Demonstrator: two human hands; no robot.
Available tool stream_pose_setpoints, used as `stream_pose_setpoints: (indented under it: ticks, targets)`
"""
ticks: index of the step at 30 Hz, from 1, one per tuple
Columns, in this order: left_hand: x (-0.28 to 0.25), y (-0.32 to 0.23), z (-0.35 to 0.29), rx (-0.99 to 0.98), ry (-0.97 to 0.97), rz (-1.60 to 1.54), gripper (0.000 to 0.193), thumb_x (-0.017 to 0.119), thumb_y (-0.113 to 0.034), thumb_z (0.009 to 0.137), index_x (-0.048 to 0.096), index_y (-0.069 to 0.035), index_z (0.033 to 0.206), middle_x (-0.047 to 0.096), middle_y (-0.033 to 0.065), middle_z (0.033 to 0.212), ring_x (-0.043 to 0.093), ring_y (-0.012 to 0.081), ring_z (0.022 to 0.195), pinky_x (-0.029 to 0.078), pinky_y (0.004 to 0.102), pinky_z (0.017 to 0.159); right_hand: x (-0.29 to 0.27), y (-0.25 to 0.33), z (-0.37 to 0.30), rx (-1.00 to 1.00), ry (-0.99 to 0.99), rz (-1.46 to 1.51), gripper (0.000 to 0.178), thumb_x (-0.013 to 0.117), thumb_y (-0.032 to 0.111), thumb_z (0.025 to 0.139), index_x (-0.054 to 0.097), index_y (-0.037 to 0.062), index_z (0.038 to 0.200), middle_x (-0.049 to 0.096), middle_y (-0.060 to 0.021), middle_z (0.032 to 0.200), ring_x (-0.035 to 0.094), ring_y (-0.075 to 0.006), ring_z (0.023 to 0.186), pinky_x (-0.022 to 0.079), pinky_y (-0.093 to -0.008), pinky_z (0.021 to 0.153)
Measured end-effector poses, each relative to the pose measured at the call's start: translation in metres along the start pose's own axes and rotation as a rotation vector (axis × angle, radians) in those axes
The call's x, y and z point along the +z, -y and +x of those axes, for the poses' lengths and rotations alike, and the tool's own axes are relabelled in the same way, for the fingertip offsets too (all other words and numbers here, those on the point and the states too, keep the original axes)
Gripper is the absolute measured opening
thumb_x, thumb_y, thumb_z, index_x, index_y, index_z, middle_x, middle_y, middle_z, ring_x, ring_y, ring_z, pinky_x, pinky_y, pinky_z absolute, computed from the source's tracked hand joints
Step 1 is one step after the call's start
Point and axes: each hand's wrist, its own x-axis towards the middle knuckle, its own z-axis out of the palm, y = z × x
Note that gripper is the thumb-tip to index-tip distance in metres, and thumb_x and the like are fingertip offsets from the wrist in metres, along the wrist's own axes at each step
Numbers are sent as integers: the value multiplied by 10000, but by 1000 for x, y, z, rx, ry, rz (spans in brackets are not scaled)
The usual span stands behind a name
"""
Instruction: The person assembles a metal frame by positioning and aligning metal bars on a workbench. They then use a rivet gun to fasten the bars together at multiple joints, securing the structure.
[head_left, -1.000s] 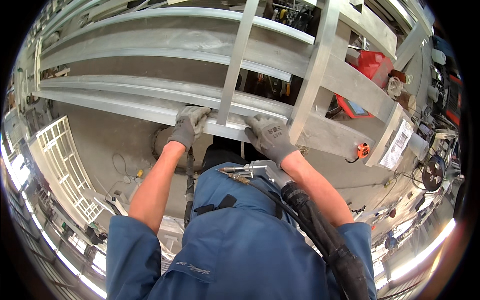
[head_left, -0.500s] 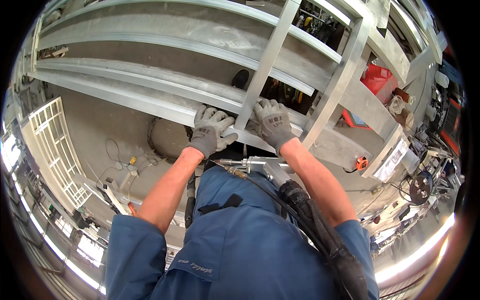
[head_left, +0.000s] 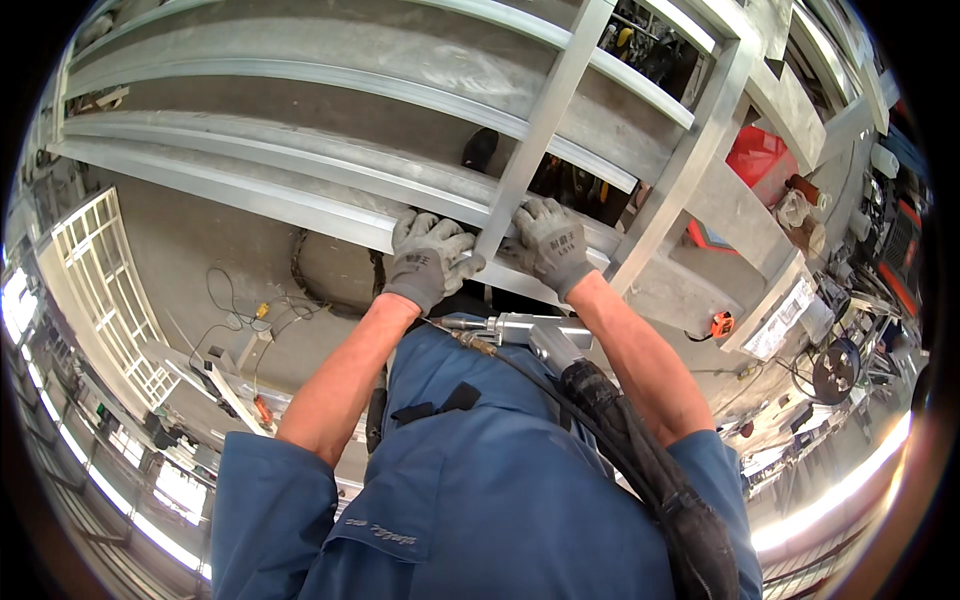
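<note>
A silvery metal frame of long rails and crossbars fills the far half of the view. My left hand (head_left: 428, 258), in a grey work glove, curls over the near rail (head_left: 310, 215), its thumb by the foot of an upright-looking crossbar (head_left: 530, 150). On that crossbar's other side, my right hand (head_left: 553, 243), gloved alike, grips the same rail, fingers bent over its far edge. Close to my waist is a metal torch-like tool (head_left: 540, 330) with a brass-coloured fitting and a black sleeved hose (head_left: 640, 450); neither hand touches it.
At left stands a pale grid-like frame (head_left: 108, 290), with loose cables (head_left: 240, 320) on the floor nearby. To the right are an orange tape measure (head_left: 721, 324), a paper sheet (head_left: 782, 318), a red container (head_left: 755, 158) and a dark reel (head_left: 835, 370).
My left hand has shifted slightly right along the rail, bringing its thumb closer to the crossbar. My right hand keeps its place on the rail. The view has turned slightly.
</note>
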Motion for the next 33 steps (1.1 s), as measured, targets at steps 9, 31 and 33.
stream_pose_setpoints:
  ticks: [9, 31, 33]
  targets:
    - [-6, -11, 5, -120, 52, 24, 383, 705, -547, 816, 831, -265, 1044, 720, -39, 1164, 535, 230, 1197, 285, 471, 1139, -12, 5, 3, 10, -16, -10, 378, 782, 336, 780, 676, 98, 1053, 700, -86, 1053, 675, -281, 1014, 544, -438, 877]
    - [23, 13, 8, 19, -152, 113, 218, 649, -487, 808, 817, -383, 901, 720, -101, 895, 577, 225, 935, 373, 441, 970, -5, -1, -3, -4, -16, 129, 357, 726, 292, 850, 679, 57, 1116, 691, -103, 1123, 673, -315, 1080, 567, -444, 902]
    - [24, 13, 9, -2, -131, 149, 205, 650, -473, 799, 812, -380, 882, 717, -104, 896, 573, 224, 947, 364, 438, 979, -6, 0, -2, 14, 11, 148, 354, 725, 289, 853, 682, 52, 1113, 690, -112, 1132, 673, -319, 1084, 571, -442, 900]
